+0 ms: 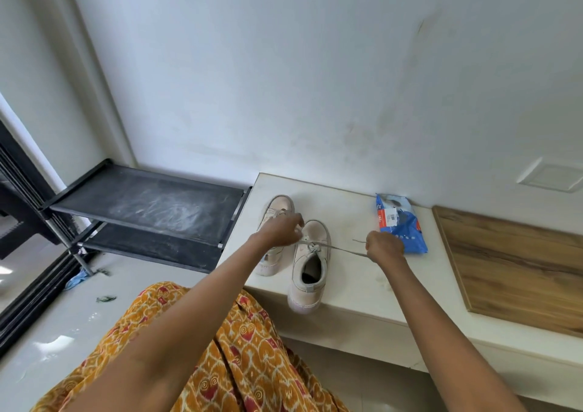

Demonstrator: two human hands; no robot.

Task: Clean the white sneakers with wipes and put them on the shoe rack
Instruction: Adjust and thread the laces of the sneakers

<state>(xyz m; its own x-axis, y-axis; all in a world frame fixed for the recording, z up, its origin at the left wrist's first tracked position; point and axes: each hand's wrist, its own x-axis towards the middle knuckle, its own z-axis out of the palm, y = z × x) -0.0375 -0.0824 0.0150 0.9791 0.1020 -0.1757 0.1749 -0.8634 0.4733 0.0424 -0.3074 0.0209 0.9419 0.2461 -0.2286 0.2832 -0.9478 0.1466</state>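
A black shoe rack of metal tubes and two dusty fabric shelves stands at the far left on a glossy pale floor, beside the left end of a smooth cream ledge. Two white sneakers with scuffed, soft uppers sit side by side near the ledge's left edge, toes toward the white wall; the nearer one's heel overhangs the front edge. The left hand pinches one end of a thin grey lace above the sneakers, fingers curled. The right hand, a closed fist, grips the other end, drawn taut. One crinkled blue wipes pack lies by the wall, just behind that fist. A wood-grain board covers the ledge's right end.
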